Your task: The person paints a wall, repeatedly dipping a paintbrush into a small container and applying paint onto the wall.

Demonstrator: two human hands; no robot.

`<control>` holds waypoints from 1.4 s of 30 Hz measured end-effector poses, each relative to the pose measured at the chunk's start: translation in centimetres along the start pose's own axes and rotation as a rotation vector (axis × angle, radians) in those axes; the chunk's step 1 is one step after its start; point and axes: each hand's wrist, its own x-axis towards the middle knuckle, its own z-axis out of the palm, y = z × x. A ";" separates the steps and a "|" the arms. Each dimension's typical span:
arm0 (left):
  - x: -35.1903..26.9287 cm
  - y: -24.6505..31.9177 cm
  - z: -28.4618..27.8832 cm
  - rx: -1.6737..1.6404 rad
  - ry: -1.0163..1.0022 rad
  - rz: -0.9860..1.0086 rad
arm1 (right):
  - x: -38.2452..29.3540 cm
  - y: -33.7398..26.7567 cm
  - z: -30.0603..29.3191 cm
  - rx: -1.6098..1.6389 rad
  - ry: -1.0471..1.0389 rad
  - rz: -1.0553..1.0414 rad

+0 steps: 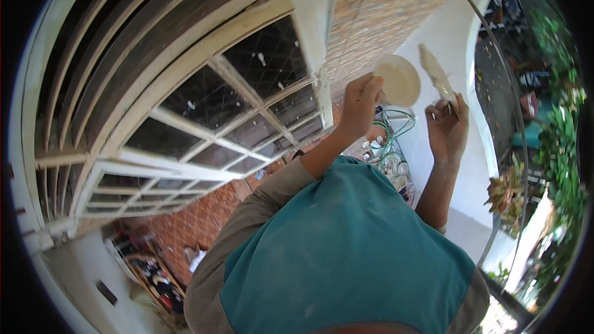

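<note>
My left hand (361,104) grips the rim of a round, shallow tub of pale beige liquid (402,81), which looks like paint. Its open top faces up toward me. To the right, my right hand (449,132) holds the lower end of a long, flat, cream-coated tool (435,72), possibly a paintbrush; the coating hides its exact kind. The tool points up and away from me, apart from the tub. Behind both hands are a white wall (457,167) and a brick-patterned wall face (366,23).
A white-framed paned window (260,102) with pale spots fills the left, below wooden louvres (111,23). A coiled green hose (392,132) lies below my hands. Reddish tiles (209,213) cover the floor. At right, a dark cable (503,55) hangs near a potted plant (506,190).
</note>
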 end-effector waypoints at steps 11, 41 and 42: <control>-0.2 -1.1 0.1 -0.087 -0.019 0.041 | 1.0 0.6 -1.5 0.016 -0.108 0.095; 0.3 -1.0 -1.0 -0.163 0.164 0.057 | 3.1 -0.3 1.8 -0.074 -0.208 0.083; 0.3 -0.6 -1.4 -0.169 0.145 0.034 | 3.5 -0.3 2.5 -0.024 -0.175 0.087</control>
